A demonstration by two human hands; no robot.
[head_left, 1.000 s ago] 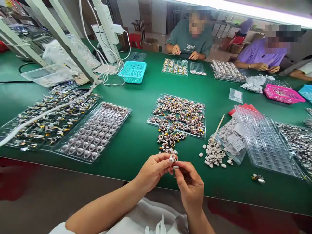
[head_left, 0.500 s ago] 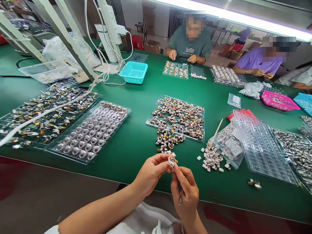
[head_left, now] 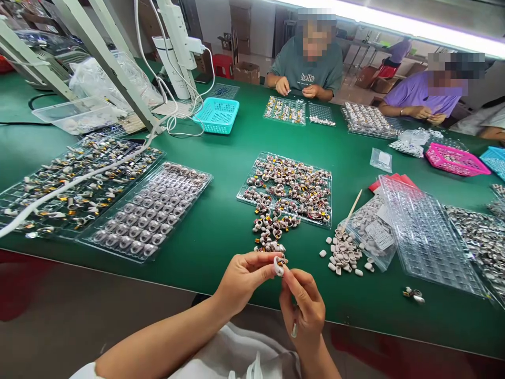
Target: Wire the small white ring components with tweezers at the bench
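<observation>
My left hand [head_left: 242,279] pinches a small white curved part [head_left: 278,266] between thumb and fingertips, just above the table's near edge. My right hand [head_left: 303,308] meets it from below, thumb and forefinger pressed on the same part. Right behind the hands lies a loose heap of small brown-and-white parts [head_left: 272,229]. A pile of small white caps [head_left: 344,255] is a little to the right.
A clear tray heaped with parts [head_left: 326,217] sits in the middle of the green table [head_left: 221,221], with filled trays [head_left: 89,239] at left and empty clear trays [head_left: 428,237] at right. A teal basket [head_left: 216,115], a pink basket [head_left: 453,159] and two people sit across the table.
My right hand has turned and dropped slightly beneath the part, its fingers closing in on it. The left hand has hardly moved.
</observation>
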